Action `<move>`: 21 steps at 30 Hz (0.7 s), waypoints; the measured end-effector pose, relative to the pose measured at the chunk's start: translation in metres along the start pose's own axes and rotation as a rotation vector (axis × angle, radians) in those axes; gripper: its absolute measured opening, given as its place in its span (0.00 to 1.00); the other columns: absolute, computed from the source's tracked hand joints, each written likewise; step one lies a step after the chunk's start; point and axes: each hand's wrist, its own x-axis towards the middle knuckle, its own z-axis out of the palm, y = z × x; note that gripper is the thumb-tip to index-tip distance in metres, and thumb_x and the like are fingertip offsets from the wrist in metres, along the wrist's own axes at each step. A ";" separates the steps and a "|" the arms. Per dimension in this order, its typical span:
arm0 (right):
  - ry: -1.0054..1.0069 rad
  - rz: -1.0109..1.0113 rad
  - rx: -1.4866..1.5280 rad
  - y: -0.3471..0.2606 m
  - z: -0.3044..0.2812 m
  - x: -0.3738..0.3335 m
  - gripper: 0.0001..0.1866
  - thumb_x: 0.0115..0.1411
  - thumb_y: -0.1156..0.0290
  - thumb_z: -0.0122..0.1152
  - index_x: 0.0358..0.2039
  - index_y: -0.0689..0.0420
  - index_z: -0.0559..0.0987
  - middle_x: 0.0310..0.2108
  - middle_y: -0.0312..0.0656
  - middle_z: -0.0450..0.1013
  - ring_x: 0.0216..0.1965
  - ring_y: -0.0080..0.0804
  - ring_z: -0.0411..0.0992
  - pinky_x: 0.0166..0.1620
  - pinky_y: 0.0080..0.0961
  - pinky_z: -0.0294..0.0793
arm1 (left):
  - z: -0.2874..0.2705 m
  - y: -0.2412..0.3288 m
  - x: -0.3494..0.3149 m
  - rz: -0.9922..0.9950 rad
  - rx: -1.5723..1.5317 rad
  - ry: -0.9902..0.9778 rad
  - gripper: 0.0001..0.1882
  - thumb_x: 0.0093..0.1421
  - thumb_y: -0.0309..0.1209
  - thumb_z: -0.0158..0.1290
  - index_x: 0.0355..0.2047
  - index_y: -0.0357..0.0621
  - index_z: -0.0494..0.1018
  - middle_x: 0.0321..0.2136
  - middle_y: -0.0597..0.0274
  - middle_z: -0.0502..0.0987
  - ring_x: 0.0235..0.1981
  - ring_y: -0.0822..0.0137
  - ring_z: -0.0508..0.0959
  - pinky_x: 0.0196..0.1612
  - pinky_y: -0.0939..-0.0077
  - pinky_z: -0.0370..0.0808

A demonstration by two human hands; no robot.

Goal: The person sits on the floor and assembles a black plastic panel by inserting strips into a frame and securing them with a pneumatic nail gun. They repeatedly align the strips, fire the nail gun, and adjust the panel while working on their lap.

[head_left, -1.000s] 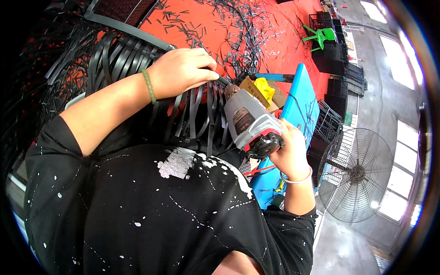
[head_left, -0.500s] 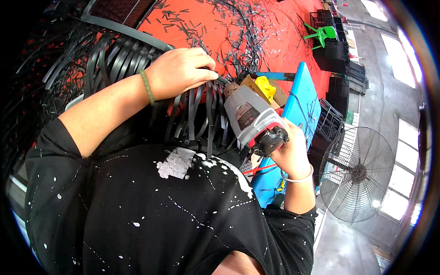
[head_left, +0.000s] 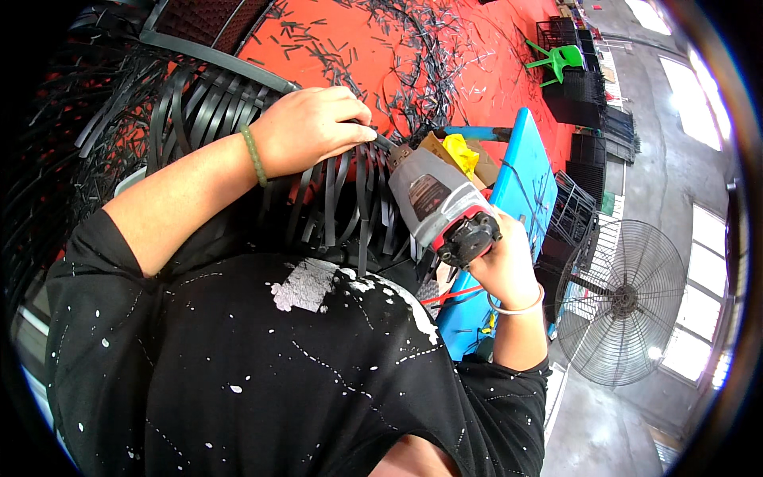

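A dark frame rail [head_left: 214,59] runs from the upper left toward the middle, with flat black plastic strips [head_left: 218,110] hanging from it in a row. My left hand [head_left: 318,127], a beaded bracelet at its wrist, is closed over the rail, thumb and fingers pinching near its right end; what exactly lies under the fingers is hidden. My right hand [head_left: 510,266] grips a grey-and-red nail gun [head_left: 437,199] by its handle, which is mostly hidden by the tool's body. The gun's nose meets the rail's end, just right of my left fingertips.
Cut strip scraps [head_left: 318,52] litter the red floor [head_left: 493,71]. A blue board [head_left: 524,183] stands at the right, beside a cardboard box [head_left: 486,168] with a yellow bag [head_left: 460,155]. Farther right are a large fan [head_left: 622,300] and a green chair [head_left: 560,60].
My left hand has shifted very slightly left along the rail. The nail gun has tilted a little, its nose staying at the rail's end.
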 end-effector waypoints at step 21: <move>0.026 0.011 0.006 0.000 0.004 0.002 0.31 0.42 0.72 0.71 0.49 0.66 0.75 0.28 0.56 0.75 0.32 0.56 0.76 0.36 0.44 0.74 | 0.000 -0.001 0.001 0.028 0.024 -0.002 0.12 0.54 0.27 0.59 0.40 0.46 0.78 0.39 0.64 0.77 0.40 0.59 0.77 0.40 0.65 0.77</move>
